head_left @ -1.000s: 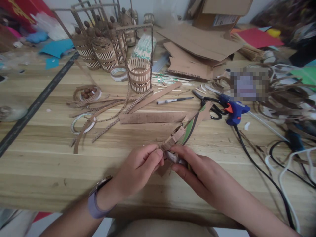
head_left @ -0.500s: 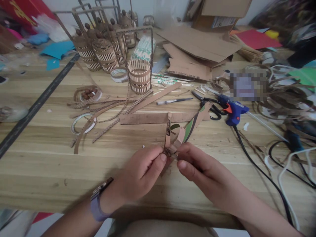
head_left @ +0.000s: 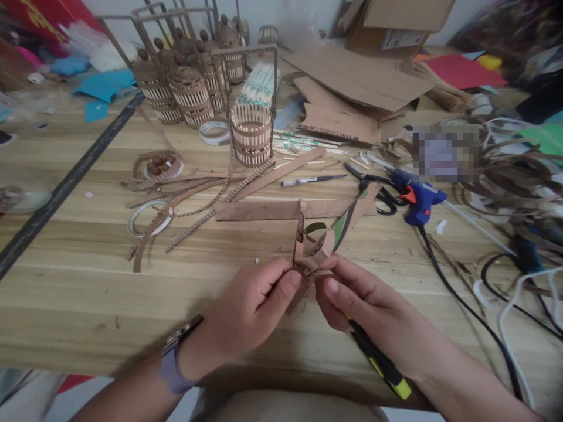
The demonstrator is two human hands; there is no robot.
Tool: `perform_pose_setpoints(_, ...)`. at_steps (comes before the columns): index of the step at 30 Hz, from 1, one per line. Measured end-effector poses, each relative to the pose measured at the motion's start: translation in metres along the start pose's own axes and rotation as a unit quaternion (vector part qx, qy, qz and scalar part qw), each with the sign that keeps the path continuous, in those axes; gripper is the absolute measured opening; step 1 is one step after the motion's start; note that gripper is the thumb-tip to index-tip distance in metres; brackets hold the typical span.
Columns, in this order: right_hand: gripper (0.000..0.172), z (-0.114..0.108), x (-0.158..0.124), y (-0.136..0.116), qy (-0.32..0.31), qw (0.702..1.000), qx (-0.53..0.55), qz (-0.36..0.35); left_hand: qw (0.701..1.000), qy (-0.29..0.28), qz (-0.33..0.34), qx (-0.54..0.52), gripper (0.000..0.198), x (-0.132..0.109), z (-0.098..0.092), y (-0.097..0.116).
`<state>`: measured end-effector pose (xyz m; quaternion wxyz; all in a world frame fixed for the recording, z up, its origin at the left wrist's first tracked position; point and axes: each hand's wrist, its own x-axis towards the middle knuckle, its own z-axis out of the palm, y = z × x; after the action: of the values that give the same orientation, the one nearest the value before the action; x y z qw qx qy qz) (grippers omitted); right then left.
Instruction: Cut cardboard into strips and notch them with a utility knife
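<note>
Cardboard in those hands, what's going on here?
A person holds cut cardboard above a wooden table. The left hand pinches its near end; the right hand has its fingertips at it, with a black-and-yellow tool sticking out below that hand. Beyond the hands, a flat cardboard strip and a pen lie on the table, a blue glue gun lies to the right, and a stick basket stands farther back.
</note>
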<state>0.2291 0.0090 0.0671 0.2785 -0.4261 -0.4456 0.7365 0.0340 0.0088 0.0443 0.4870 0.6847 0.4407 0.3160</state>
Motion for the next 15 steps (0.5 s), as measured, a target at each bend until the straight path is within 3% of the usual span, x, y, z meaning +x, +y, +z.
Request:
perform_pose_setpoints(9, 0.034, -0.0036, 0.0013, 0.0025, -0.027, 0.999, 0.028, -0.012, 0.999, 0.000, -0.020, -0.041, 0.030, 0.0001, -0.0004, 0.0029)
perform_pose_setpoints(12, 0.035, -0.0033, 0.0008, 0.0015, -0.024, 0.999, -0.028, -0.026, 0.999, 0.005, -0.026, -0.045, 0.027, -0.0001, 0.0004, 0.0039)
perform_pose_setpoints(15, 0.036, -0.0024, -0.0020, 0.0006, -0.007, 0.987, -0.149, -0.060, 0.998, 0.014, -0.032, -0.048, 0.027, -0.0005, 0.0013, 0.0032)
